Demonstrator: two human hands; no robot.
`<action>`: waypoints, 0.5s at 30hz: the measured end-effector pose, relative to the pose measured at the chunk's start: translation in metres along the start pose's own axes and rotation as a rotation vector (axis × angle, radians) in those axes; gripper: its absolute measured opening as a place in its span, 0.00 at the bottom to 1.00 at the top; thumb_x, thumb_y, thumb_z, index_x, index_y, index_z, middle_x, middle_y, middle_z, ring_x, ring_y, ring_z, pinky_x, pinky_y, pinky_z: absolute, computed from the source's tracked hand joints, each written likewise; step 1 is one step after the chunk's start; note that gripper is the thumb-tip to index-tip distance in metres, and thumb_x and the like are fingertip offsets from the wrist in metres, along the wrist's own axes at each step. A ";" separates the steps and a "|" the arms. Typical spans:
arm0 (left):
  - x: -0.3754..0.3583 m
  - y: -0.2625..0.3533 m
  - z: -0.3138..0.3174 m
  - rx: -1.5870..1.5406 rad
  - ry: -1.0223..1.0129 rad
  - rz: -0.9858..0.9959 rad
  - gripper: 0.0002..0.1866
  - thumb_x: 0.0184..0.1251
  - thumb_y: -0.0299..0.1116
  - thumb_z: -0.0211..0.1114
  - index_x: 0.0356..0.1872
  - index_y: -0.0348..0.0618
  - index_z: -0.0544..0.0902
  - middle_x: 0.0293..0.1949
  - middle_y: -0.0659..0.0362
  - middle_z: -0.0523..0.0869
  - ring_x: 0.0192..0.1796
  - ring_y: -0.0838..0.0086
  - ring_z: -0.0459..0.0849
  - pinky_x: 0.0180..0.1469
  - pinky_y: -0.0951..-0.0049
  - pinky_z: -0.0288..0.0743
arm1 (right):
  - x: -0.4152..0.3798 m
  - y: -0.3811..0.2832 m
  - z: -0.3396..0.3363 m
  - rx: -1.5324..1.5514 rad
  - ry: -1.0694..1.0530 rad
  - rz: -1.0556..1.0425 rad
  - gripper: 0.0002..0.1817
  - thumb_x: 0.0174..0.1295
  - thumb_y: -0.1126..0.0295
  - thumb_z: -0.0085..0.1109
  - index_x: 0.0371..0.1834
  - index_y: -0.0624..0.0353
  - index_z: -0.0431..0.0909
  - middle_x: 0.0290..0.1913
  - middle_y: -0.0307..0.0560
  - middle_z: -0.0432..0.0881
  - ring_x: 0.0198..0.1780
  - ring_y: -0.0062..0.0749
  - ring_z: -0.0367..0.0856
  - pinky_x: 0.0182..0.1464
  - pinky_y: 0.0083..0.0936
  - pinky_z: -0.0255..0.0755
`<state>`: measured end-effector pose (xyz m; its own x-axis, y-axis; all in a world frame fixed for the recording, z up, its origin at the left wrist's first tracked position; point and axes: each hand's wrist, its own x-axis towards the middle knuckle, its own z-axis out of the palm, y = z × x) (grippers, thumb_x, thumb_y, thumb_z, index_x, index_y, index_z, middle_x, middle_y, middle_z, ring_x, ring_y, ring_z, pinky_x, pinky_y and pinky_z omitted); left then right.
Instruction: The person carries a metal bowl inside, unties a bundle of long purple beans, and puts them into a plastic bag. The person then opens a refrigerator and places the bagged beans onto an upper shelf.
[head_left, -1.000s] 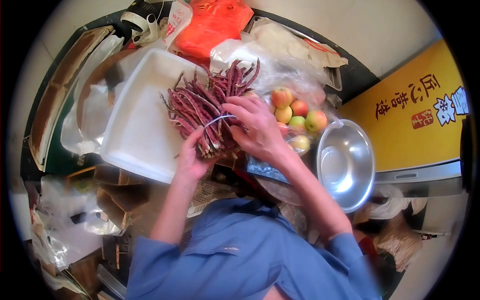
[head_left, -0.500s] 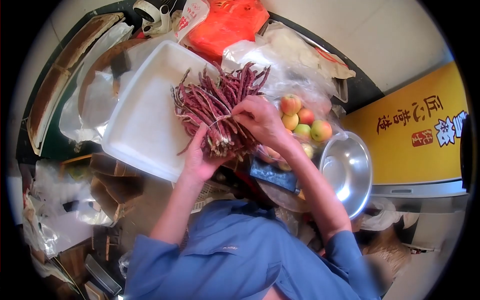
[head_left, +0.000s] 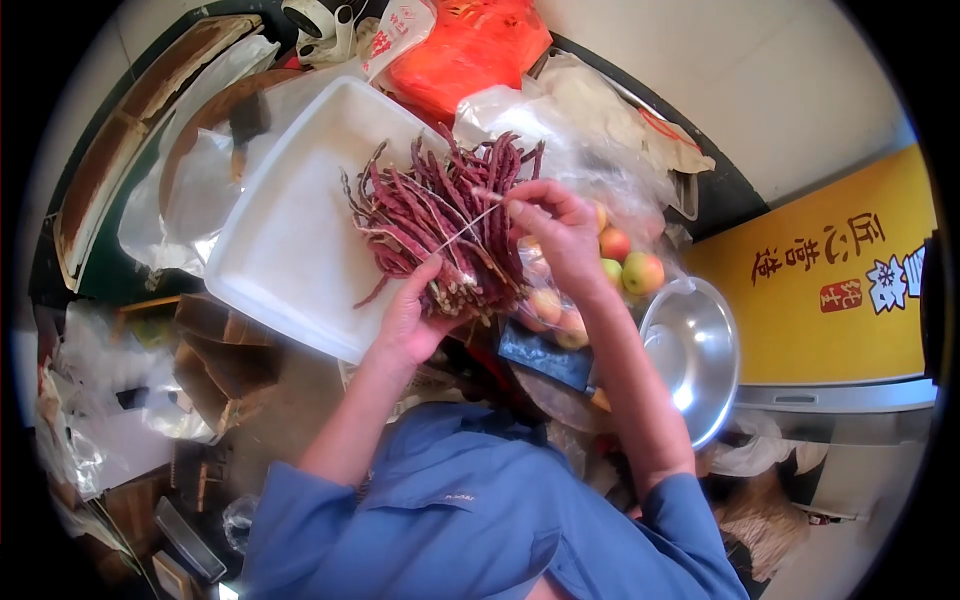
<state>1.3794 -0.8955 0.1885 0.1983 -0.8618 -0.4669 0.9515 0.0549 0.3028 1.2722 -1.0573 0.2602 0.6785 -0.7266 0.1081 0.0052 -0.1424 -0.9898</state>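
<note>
White rectangular plastic tray [head_left: 270,250]: its right side lies under part of the bundle; a push there could shift it.

Round shiny steel basin [head_left: 690,360]: stands just beside the right forearm; an outward elbow swing could knock it.

Loose bundle of long, dark red beans [head_left: 425,205]: held at the tray's right edge, tips fanned unevenly. Left hand [head_left: 408,325] grips its lower end, thumb in front; the other fingers are hidden behind. A slack grip would probably let outer beans slide out.

Dark rectangular blade with wooden handle [head_left: 545,357]: lies near and below the right forearm; a dropped arm could strike it. Edge exposure cannot be told.

Thin pale tie [head_left: 470,228]: stretched across the beans, its end pinched between thumb and forefinger of the right hand [head_left: 570,240]. Excess pull could snap it or bruise beans; too little could leave them loose.
</note>
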 end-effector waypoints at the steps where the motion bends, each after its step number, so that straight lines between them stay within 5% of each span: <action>1: 0.000 0.000 0.000 -0.006 -0.002 0.002 0.27 0.61 0.44 0.69 0.59 0.49 0.73 0.53 0.57 0.80 0.57 0.61 0.77 0.56 0.49 0.73 | 0.003 -0.002 -0.002 0.079 0.067 0.047 0.06 0.59 0.76 0.63 0.39 0.63 0.80 0.31 0.36 0.80 0.31 0.17 0.77 0.32 0.15 0.73; 7: 0.000 0.001 0.000 -0.028 -0.030 0.015 0.26 0.61 0.44 0.68 0.58 0.49 0.74 0.53 0.57 0.80 0.57 0.60 0.77 0.55 0.50 0.74 | 0.015 -0.014 -0.010 0.204 0.229 0.082 0.05 0.60 0.74 0.62 0.39 0.60 0.80 0.32 0.39 0.83 0.28 0.17 0.77 0.28 0.14 0.70; 13: 0.001 0.000 -0.003 -0.058 -0.012 -0.006 0.23 0.61 0.44 0.68 0.55 0.48 0.75 0.52 0.56 0.80 0.55 0.61 0.78 0.55 0.51 0.75 | 0.006 -0.017 -0.014 -0.112 -0.023 0.094 0.10 0.60 0.68 0.63 0.39 0.63 0.81 0.31 0.40 0.84 0.31 0.19 0.79 0.31 0.18 0.71; 15: 0.004 -0.001 -0.007 0.007 0.012 -0.004 0.26 0.62 0.48 0.65 0.58 0.48 0.75 0.52 0.57 0.82 0.54 0.61 0.80 0.54 0.49 0.76 | 0.000 -0.023 -0.009 -0.428 -0.135 -0.076 0.14 0.58 0.63 0.66 0.35 0.64 0.82 0.29 0.42 0.83 0.31 0.22 0.79 0.33 0.22 0.72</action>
<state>1.3811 -0.8957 0.1807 0.1973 -0.8557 -0.4784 0.9507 0.0480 0.3063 1.2653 -1.0599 0.2839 0.7778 -0.6133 0.1376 -0.2265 -0.4776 -0.8489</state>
